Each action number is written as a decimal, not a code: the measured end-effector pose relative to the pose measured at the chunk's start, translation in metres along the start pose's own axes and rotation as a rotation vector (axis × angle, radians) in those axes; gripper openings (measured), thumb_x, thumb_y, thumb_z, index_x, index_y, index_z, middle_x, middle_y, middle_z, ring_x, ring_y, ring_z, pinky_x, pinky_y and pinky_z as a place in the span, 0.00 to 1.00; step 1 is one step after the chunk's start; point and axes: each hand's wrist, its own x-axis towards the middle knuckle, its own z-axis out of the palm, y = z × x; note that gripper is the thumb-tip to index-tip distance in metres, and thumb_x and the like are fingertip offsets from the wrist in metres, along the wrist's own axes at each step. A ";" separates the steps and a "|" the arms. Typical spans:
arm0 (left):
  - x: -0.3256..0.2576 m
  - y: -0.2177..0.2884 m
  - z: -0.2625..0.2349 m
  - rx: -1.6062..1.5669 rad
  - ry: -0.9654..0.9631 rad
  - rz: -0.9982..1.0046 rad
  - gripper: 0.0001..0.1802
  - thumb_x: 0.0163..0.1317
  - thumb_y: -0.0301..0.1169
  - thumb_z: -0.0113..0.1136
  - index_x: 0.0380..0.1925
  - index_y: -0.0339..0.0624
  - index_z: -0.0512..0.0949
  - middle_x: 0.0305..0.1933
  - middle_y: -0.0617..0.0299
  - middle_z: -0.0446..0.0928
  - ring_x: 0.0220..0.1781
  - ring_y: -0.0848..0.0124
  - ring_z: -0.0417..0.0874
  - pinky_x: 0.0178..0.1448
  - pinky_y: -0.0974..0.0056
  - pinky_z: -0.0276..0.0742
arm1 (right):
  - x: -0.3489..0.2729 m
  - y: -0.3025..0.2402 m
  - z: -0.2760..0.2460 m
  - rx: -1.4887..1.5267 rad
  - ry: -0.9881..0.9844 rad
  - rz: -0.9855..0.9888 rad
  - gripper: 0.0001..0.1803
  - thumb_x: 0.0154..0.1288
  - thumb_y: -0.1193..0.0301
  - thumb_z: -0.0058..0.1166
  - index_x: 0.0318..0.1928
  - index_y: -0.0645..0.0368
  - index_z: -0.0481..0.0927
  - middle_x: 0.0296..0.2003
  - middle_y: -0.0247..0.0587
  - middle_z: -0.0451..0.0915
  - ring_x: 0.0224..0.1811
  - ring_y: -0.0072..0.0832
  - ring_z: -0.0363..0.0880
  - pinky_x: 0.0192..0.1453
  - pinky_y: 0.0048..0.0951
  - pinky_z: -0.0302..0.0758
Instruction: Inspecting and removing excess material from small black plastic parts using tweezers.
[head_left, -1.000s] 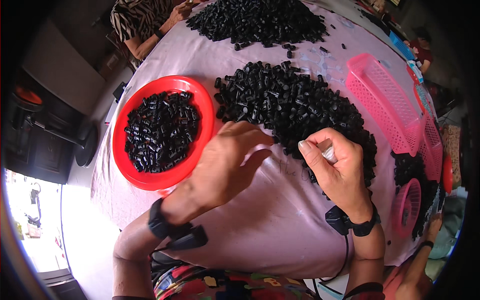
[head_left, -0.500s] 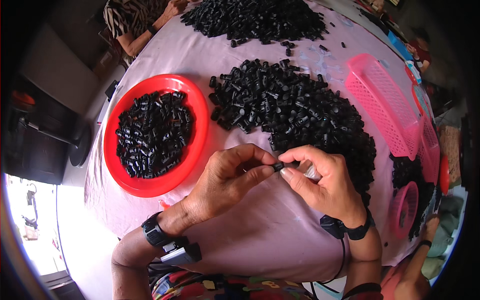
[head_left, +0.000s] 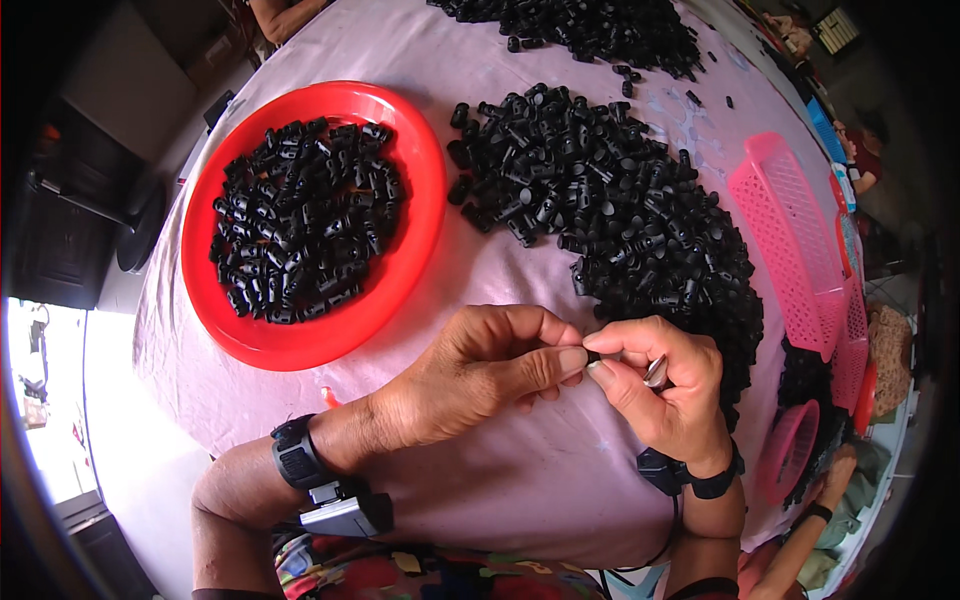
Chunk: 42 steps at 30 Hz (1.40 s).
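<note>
My left hand (head_left: 470, 375) and my right hand (head_left: 655, 395) meet in front of me, fingertip to fingertip. Between their thumbs and forefingers they pinch a small black plastic piece (head_left: 593, 357), mostly covered by the fingers. A shiny metal object (head_left: 655, 372) also sits inside my right hand's curled fingers; its kind cannot be made out. Just beyond my hands spreads a heap of small black barrel-shaped plastic pieces (head_left: 620, 210), which look like cord locks. Left of it, a round red plastic tray (head_left: 300, 355) holds more black pieces (head_left: 300, 220).
A pink cloth (head_left: 480, 500) covers the table. Another black heap (head_left: 600, 30) lies at the far side. Pink mesh baskets (head_left: 790, 240) and a pink round basket (head_left: 787, 455) stand at right. Another person's arm (head_left: 810, 520) shows at lower right, another (head_left: 285, 15) at far left.
The view has shifted, so the tray and heaps sit higher in the picture. My left thumb now reaches farther over the pinched piece, and the metal object in my right hand shows more plainly.
</note>
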 end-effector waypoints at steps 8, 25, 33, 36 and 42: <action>-0.001 0.001 -0.003 -0.053 -0.014 0.020 0.15 0.68 0.29 0.55 0.52 0.32 0.75 0.42 0.60 0.81 0.37 0.80 0.76 0.41 0.73 0.73 | 0.002 0.003 -0.003 0.041 0.005 0.016 0.11 0.61 0.81 0.56 0.45 0.63 0.79 0.34 0.37 0.83 0.34 0.15 0.81 0.37 0.16 0.77; -0.003 0.004 0.001 -0.181 -0.035 -0.148 0.17 0.71 0.40 0.51 0.44 0.35 0.78 0.36 0.62 0.81 0.33 0.79 0.77 0.38 0.74 0.72 | 0.000 0.001 0.003 0.139 0.064 0.016 0.10 0.62 0.80 0.56 0.45 0.64 0.78 0.29 0.35 0.83 0.29 0.16 0.82 0.33 0.17 0.77; 0.000 -0.004 -0.002 -0.307 -0.155 -0.196 0.15 0.71 0.39 0.50 0.44 0.37 0.77 0.37 0.63 0.81 0.33 0.81 0.76 0.37 0.76 0.72 | -0.002 0.002 0.000 0.085 -0.024 0.029 0.09 0.62 0.80 0.56 0.44 0.65 0.78 0.29 0.36 0.83 0.31 0.16 0.83 0.34 0.18 0.78; 0.000 -0.007 0.000 -0.282 -0.098 -0.165 0.16 0.71 0.39 0.50 0.45 0.38 0.77 0.37 0.65 0.81 0.34 0.82 0.76 0.38 0.76 0.72 | -0.001 0.002 0.000 0.087 -0.018 0.040 0.08 0.62 0.79 0.57 0.42 0.65 0.78 0.28 0.35 0.83 0.29 0.14 0.82 0.33 0.18 0.77; 0.000 -0.001 0.002 -0.027 -0.076 -0.065 0.16 0.70 0.38 0.54 0.49 0.39 0.77 0.38 0.68 0.80 0.36 0.84 0.74 0.41 0.76 0.72 | -0.001 0.004 -0.001 0.062 -0.002 0.047 0.07 0.61 0.78 0.57 0.40 0.65 0.79 0.26 0.33 0.82 0.27 0.12 0.81 0.30 0.16 0.75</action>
